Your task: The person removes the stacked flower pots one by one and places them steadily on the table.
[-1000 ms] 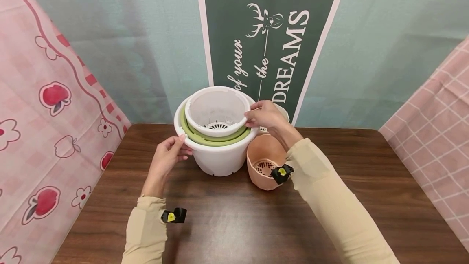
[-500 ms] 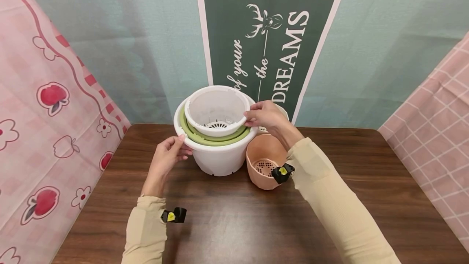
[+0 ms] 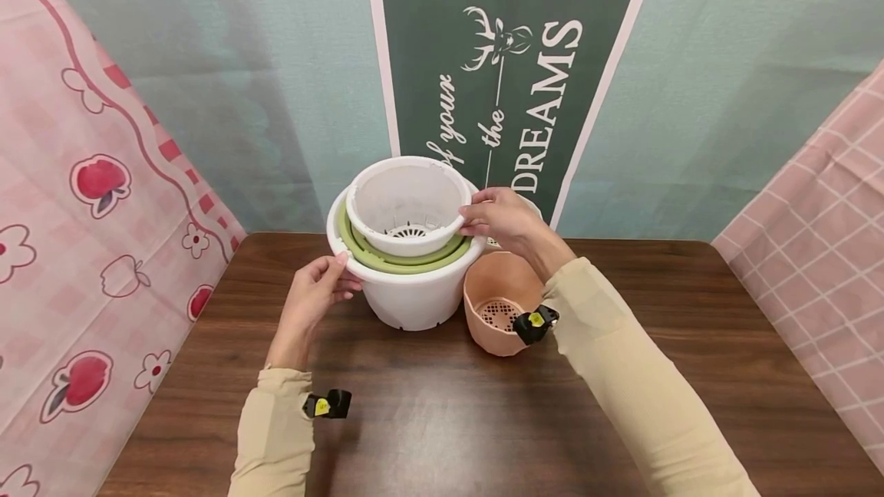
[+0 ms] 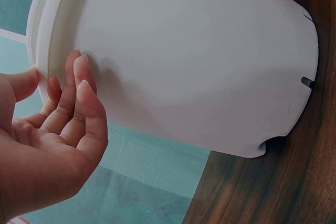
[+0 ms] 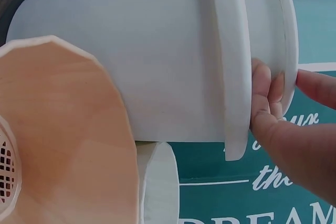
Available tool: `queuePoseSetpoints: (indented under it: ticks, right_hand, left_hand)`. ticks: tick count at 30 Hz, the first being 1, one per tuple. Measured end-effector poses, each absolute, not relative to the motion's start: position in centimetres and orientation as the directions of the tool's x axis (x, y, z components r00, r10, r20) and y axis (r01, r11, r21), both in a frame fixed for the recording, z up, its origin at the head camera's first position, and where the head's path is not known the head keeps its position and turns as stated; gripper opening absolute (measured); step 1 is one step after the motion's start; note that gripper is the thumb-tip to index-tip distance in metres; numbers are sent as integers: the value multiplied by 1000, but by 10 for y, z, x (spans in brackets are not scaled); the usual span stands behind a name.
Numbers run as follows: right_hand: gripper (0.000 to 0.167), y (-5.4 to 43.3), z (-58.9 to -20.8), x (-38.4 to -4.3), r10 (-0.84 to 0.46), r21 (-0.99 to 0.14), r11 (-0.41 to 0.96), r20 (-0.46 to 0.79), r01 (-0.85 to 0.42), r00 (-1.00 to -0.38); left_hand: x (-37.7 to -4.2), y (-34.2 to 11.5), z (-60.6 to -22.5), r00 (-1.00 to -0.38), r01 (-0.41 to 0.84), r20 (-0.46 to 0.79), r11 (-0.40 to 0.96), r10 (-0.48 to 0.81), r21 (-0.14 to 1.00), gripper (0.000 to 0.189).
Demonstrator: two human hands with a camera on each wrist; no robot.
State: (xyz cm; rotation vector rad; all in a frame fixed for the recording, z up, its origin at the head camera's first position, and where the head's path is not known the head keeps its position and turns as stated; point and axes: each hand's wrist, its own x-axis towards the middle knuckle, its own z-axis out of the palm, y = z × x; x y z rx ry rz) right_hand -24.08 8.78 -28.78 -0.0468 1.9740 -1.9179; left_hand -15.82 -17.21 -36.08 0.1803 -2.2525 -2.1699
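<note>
A large white flowerpot (image 3: 413, 304) stands upright on the table with a green flowerpot (image 3: 378, 261) nested inside it. Within the green one sits a smaller white flowerpot (image 3: 407, 202), its rim raised above the others and its slotted bottom visible. My right hand (image 3: 503, 219) pinches the small pot's rim at the right; in the right wrist view the thumb is on the outside and the fingers are under the rim (image 5: 287, 40). At the left, my left hand (image 3: 314, 294) pinches the large pot's rim (image 4: 50, 30) between thumb and fingers.
An orange flowerpot (image 3: 500, 290) with a mesh bottom stands right of the large pot, under my right forearm. Behind it is a pale pot (image 5: 160, 187), mostly hidden. A wooden table (image 3: 442, 420) meets a printed curtain (image 3: 311, 98) at the back.
The small white pot has risen slightly in my right hand. My left hand has kept its grip on the large pot, which stays in place.
</note>
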Motion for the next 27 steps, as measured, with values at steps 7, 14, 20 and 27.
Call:
queuePoseSetpoints:
  ticks: [7, 14, 20, 27]
  right_hand:
    - [38, 88, -288, -242, -294, -967, 30, -250, 253, -923]
    - [35, 88, -290, -243, -307, -966, -14, -241, 258, -921]
    - [33, 88, -288, -241, -314, -964, -38, -240, 265, -919]
    - [17, 88, -279, -238, -326, -970, -50, -210, 238, -922]
  left_hand:
    - [-159, -172, -361, -992, -84, -80, 34, -93, 996, 33]
    - [-159, -172, -360, -993, -77, -74, 27, -91, 997, 33]
    - [-158, -171, -360, -993, -77, -74, 26, -92, 997, 32]
    - [-158, -172, -360, -992, -81, -77, 39, -95, 996, 34]
